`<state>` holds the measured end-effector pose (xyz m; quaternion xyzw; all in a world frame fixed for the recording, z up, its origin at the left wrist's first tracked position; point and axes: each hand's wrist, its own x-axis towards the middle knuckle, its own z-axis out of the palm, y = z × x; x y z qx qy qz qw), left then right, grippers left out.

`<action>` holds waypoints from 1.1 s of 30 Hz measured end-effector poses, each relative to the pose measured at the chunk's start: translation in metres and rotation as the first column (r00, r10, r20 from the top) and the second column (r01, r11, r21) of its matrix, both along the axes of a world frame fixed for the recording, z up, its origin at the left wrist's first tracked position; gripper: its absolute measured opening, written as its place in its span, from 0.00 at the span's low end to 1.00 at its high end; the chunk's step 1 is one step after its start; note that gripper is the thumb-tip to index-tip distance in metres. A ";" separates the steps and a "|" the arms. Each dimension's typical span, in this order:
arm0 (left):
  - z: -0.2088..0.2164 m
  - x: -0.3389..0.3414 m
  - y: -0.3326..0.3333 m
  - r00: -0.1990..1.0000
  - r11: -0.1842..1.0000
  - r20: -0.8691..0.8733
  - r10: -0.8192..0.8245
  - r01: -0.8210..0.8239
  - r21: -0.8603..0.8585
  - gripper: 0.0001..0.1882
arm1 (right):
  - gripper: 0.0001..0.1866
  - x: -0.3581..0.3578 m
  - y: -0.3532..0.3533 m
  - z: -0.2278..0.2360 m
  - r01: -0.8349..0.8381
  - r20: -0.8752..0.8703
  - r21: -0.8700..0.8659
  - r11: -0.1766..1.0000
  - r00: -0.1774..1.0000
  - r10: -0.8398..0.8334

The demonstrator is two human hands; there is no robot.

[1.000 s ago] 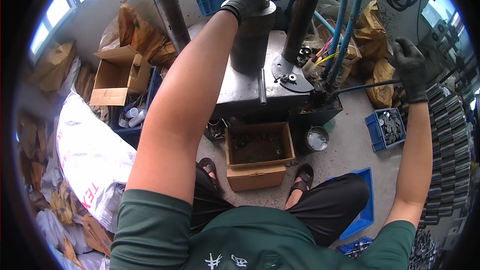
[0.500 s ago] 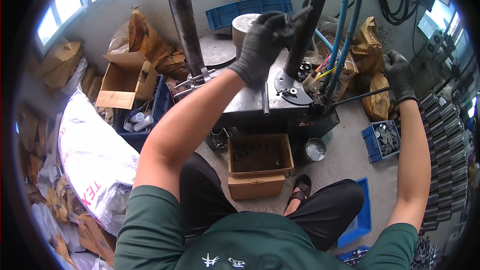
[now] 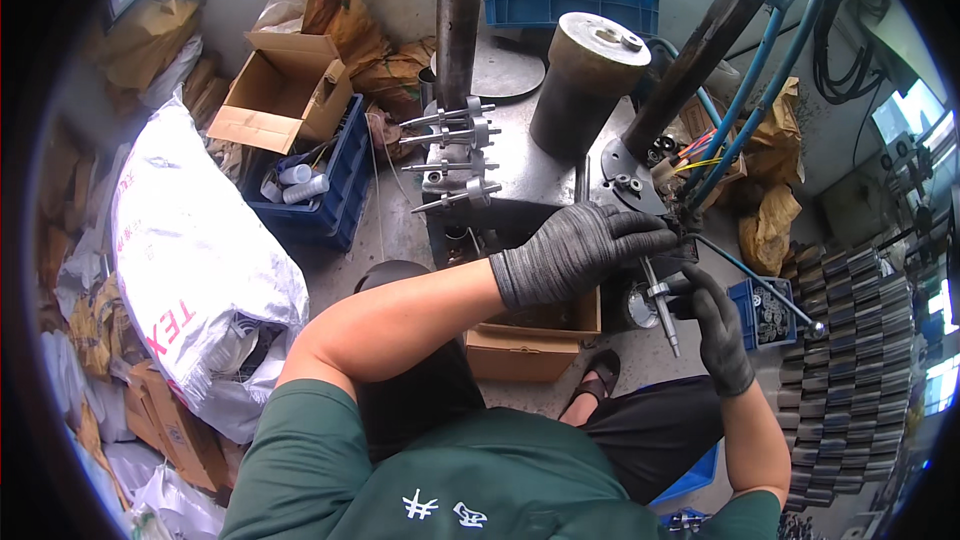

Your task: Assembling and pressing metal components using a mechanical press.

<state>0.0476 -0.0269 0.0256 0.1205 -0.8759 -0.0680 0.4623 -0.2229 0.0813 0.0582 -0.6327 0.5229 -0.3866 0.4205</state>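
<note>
Both of my hands wear dark grey gloves and meet in front of the machine's metal worktable. My left hand is closed on the upper end of a slim metal shaft with a collar, which hangs tilted, its tip pointing down. From the right, my right hand has its thumb and fingers curled at the collar. A thick metal cylinder stands on the worktable beyond my hands. Several similar shafts lie in a row along the worktable's left edge. A dark curved plate holds small metal rings.
Below the worktable sits an open cardboard box. A lever with a ball end sticks out at the right, over a blue bin of small parts. Stacked metal tubes line the right side. At the left lies a white sack.
My left hand has come down from above the worktable toward me, with the shaft. My right hand has left the lever and moved inward to the shaft. The lever's ball end now sits lower.
</note>
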 end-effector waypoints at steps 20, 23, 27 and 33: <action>-0.025 0.010 -0.037 0.966 0.340 -0.182 -0.181 0.235 0.910 0.25 | 0.35 0.098 -0.075 -0.076 -0.118 0.674 0.503 0.856 0.674 -0.302; -0.017 0.016 -0.035 0.997 0.386 -0.065 -0.031 0.072 0.920 0.27 | 0.30 0.099 -0.081 -0.073 -0.013 0.677 0.461 0.887 0.652 -0.342; -0.024 0.021 -0.036 0.992 0.688 0.069 0.109 -0.125 0.715 0.25 | 0.25 0.060 -0.079 -0.072 0.098 0.801 0.165 0.981 0.567 -0.192; -0.028 0.019 -0.037 0.985 0.745 0.079 0.151 -0.166 0.646 0.25 | 0.22 0.053 -0.073 -0.074 0.062 0.790 0.081 0.995 0.605 -0.102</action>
